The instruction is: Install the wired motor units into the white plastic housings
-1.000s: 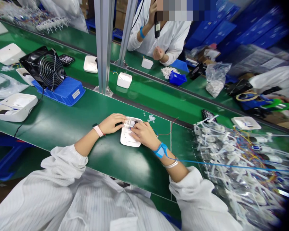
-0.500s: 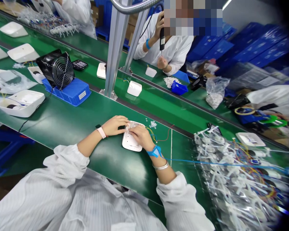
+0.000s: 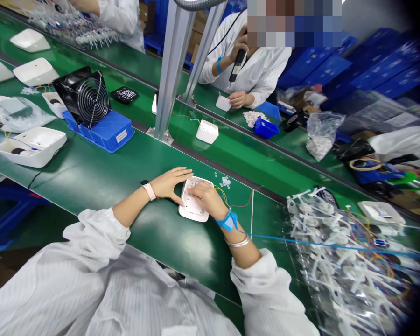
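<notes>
A shallow white plastic housing (image 3: pixel 192 211) lies on the green bench in front of me, with small holes in its inner face. Over its right half, my right hand (image 3: pixel 207 198) has its fingers bunched together inside; whatever they pinch is hidden. My left hand (image 3: pixel 170 183) is open at the housing's left side, thumb near the edge and fingers stretched toward the far corner. Yellow and red wires (image 3: pixel 225 196) run out beyond my right hand. Just past the housing sits a small pile of tiny whitish rings (image 3: pixel 226 181).
A fan (image 3: pixel 94 99) stands on a blue crate (image 3: pixel 115 135) to the left, near an open white shell (image 3: pixel 49 148). Bagged wired parts (image 3: pixel 346 261) cover the right side. A metal post (image 3: pixel 171 70) rises ahead. Across the belt, a co-worker holds an electric screwdriver (image 3: pixel 237 65).
My left thumb has spread away from its fingers, down the housing's left edge. My right fingers stay inside the housing. The co-worker's screwdriver has tilted, and their other hand now touches a white piece.
</notes>
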The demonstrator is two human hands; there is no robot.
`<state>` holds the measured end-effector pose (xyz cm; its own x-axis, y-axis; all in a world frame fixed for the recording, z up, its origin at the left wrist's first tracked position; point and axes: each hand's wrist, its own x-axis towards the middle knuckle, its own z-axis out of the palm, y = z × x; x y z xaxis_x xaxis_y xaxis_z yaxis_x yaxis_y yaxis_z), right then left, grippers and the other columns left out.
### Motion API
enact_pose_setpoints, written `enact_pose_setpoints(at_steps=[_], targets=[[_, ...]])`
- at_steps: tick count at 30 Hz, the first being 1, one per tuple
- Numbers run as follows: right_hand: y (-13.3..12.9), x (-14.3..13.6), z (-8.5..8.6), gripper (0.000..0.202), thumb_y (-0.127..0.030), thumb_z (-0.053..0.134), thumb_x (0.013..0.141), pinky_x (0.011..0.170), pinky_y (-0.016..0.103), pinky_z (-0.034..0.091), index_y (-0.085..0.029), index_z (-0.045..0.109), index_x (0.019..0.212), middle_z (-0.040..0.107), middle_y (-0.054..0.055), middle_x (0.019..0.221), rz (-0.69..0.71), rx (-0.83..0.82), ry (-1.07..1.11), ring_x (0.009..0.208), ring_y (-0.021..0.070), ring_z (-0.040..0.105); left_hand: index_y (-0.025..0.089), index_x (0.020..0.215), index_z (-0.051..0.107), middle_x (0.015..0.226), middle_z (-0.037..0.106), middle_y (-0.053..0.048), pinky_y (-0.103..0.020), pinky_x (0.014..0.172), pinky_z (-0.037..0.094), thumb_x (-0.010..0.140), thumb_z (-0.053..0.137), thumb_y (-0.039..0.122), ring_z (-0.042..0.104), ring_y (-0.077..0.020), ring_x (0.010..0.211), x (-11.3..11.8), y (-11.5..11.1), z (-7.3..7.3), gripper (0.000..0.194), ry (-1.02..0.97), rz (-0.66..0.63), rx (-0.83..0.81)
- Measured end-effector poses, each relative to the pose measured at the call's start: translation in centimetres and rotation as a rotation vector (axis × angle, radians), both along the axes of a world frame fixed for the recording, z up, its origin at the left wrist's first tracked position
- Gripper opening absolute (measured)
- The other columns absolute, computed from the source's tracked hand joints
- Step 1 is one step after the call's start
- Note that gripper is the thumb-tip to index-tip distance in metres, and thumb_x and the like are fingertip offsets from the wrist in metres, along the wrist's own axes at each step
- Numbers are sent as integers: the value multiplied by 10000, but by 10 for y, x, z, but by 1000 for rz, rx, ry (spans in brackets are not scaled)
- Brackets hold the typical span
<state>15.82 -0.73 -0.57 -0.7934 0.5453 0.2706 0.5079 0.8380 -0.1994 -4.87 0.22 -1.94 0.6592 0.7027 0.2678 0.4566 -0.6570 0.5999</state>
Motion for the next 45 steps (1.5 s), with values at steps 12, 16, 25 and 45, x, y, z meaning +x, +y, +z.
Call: enact_pose_setpoints(at_steps=[12, 16, 25, 45], targets=[[-4, 2, -2, 236, -204, 426, 911, 690, 326, 434, -144, 654, 901, 640, 87, 786, 38, 50, 12, 762, 189, 548, 137, 1362, 339, 1401, 360, -186, -479, 1073, 257, 555, 752, 535, 251, -316, 1331, 3, 1, -2, 990, -50, -23, -62], [-2, 0, -1, 227, -212, 435, 908, 687, 325, 437, -155, 654, 901, 644, 80, 790, 35, 9, 11, 755, 188, 548, 124, 1363, 333, 1402, 357, -190, -474, 1076, 255, 561, 749, 534, 244, -315, 1334, 4, 2, -3, 992, -44, -31, -80], [-10, 20, 5, 205, -235, 472, 888, 794, 377, 399, -212, 664, 957, 654, 77, 991, -122, 103, 109, 908, 204, 528, 175, 1164, 561, 1338, 448, -139, -462, 1009, 344, 796, 587, 342, 370, -286, 1255, 8, -5, 24, 405, -20, 98, 137], [-17, 29, -5, 142, -291, 586, 815, 863, 425, 321, -246, 692, 900, 599, 49, 1105, -347, 30, 93, 1106, 272, 372, 193, 703, 677, 1118, 543, -76, -510, 953, 351, 698, 645, 262, 408, -301, 1116, 34, 16, 31, 76, 212, 119, 43]])
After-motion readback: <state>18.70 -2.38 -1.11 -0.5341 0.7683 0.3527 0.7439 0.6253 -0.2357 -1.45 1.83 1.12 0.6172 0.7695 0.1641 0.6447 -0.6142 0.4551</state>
